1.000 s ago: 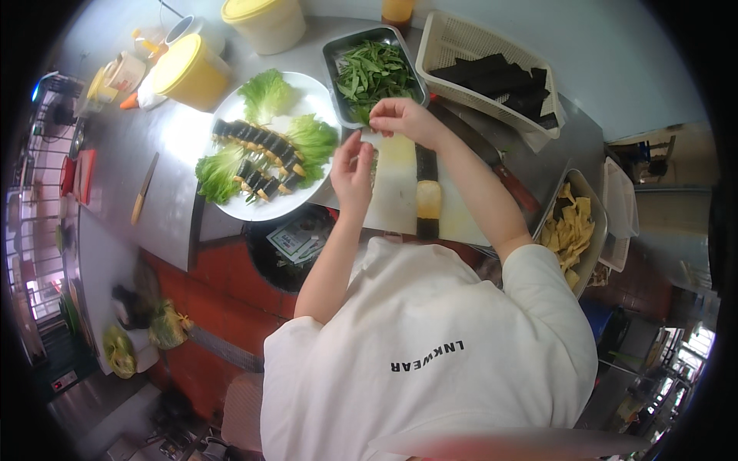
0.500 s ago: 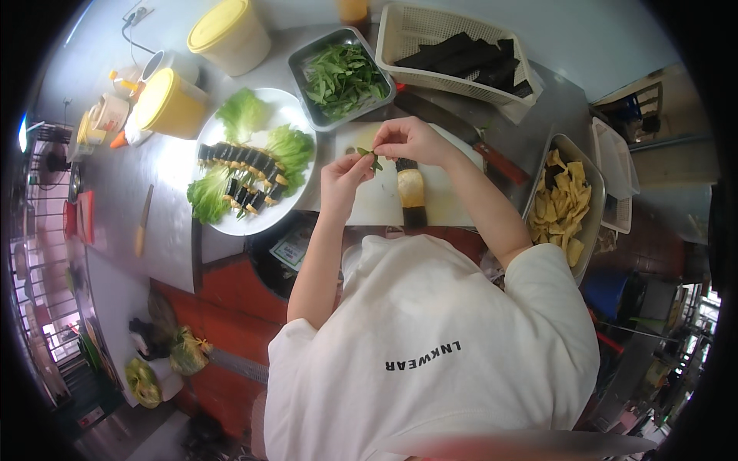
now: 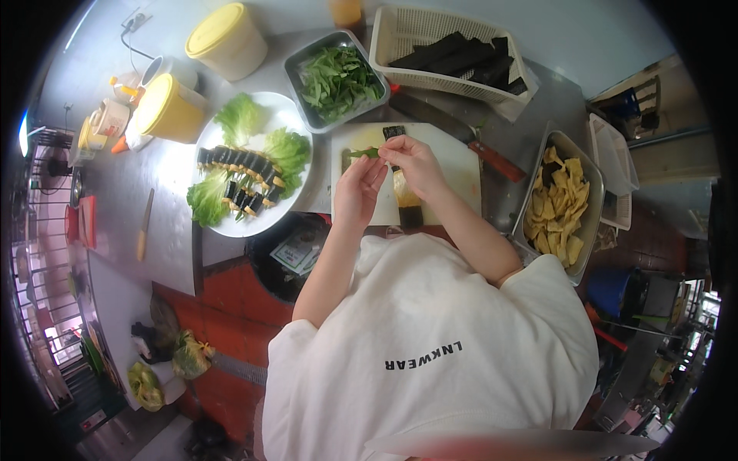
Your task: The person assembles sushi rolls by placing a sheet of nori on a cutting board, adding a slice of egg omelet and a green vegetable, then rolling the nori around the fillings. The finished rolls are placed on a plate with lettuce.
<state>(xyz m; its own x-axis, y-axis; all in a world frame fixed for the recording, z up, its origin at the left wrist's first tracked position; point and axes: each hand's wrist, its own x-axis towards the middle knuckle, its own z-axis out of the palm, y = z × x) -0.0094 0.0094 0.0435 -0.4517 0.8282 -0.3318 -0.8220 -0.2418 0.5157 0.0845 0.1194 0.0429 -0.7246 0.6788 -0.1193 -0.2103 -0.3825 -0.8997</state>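
Over the white cutting board (image 3: 461, 188), my left hand (image 3: 356, 192) and my right hand (image 3: 416, 163) meet, their fingertips pinching a green leaf (image 3: 364, 153) between them. The leaf's tip sticks out to the left past the left fingers. Beneath my right hand a black seaweed strip (image 3: 410, 216) lies lengthwise on the board, with a pale yellow flat piece (image 3: 404, 189) on it; my fingers hide part of the strip. Beyond the hands stands a metal tray (image 3: 295, 84) of green leaves (image 3: 338, 81).
Left of the board, a white plate (image 3: 242, 228) holds lettuce and several black rolls (image 3: 242, 161). A cleaver (image 3: 434, 115) with a wooden handle lies behind the board. A basket (image 3: 384, 34) of seaweed strips stands at the back, a tray (image 3: 588, 238) of yellow pieces at right, a small knife (image 3: 144, 223) far left.
Both hands have moved slightly, the right one nearer to me. The leaf now points left instead of hanging between the fingers. More of the seaweed strip's far end shows.
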